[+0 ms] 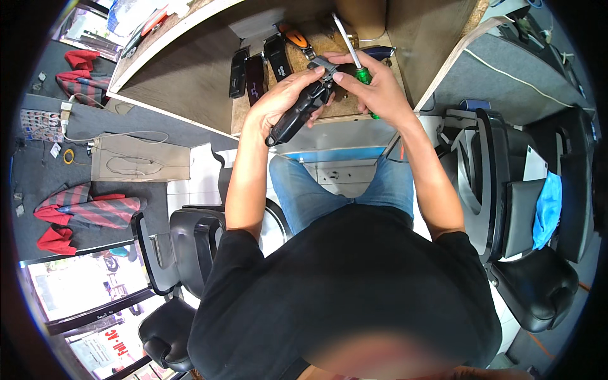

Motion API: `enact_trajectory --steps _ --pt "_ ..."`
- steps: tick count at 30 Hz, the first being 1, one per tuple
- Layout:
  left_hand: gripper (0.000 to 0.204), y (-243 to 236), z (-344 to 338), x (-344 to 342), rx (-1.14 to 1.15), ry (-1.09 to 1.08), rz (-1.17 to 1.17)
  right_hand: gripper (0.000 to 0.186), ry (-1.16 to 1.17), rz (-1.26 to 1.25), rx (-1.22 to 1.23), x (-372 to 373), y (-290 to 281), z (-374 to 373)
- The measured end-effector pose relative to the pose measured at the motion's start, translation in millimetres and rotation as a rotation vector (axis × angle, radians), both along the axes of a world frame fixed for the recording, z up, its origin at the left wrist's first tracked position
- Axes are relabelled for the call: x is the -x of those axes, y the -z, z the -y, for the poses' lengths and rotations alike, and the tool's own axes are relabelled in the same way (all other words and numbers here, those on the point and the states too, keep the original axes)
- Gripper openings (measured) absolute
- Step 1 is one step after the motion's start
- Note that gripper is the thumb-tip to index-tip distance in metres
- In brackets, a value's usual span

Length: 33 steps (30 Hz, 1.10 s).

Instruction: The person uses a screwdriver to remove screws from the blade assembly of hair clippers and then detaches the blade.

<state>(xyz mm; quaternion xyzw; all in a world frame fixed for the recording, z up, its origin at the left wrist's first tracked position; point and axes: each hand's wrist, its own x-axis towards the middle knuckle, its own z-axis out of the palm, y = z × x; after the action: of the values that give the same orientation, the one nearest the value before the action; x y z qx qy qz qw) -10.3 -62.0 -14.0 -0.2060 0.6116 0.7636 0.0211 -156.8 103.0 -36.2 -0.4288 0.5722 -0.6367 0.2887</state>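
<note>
My left hand (285,95) is wrapped round a black hair clipper (299,114), held at a slant with its grey blade head (322,65) up. My right hand (380,92) holds a screwdriver (363,75) with a green handle and a pale shaft pointing up, while its thumb rests at the clipper head. Behind my hands, in a wooden cubby (236,117), lie dark clippers (277,56), an orange-and-black tool (294,38) and a dark slim item (379,52) at the right.
Black barber chairs (532,285) stand at both sides. A striped red-grey cloth (107,212) lies at the left near cords and a wooden board (139,164). A blue cloth (546,209) hangs at the right. Panels (437,69) border the cubby.
</note>
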Motion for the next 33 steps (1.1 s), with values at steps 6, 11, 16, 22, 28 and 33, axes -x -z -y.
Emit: enact_trajectory --steps 6,11,16,22,28,33 --pt "0.046 3.3 2.2 -1.7 0.022 0.011 -0.035 0.030 0.018 0.040 -0.007 -1.9 -2.4 0.3" --pt "0.044 7.2 1.5 -2.3 -0.001 0.016 -0.078 0.028 0.004 0.005 -0.029 -2.1 -5.6 -1.5" --pt "0.046 10.2 1.1 -3.5 -0.001 0.037 -0.089 0.028 0.001 0.009 -0.007 -3.7 -6.5 -2.6" --pt "0.048 11.0 0.8 -3.5 0.017 0.047 -0.114 0.029 0.014 -0.014 -0.001 -4.6 -8.2 -3.2" --pt "0.044 14.3 7.3 -2.2 0.058 0.117 -0.148 0.038 0.015 -0.085 0.000 -3.4 -4.1 -1.1" --pt "0.044 15.2 7.3 -1.9 0.073 0.118 -0.140 0.036 0.004 -0.049 -0.005 -6.0 -6.2 -2.6"
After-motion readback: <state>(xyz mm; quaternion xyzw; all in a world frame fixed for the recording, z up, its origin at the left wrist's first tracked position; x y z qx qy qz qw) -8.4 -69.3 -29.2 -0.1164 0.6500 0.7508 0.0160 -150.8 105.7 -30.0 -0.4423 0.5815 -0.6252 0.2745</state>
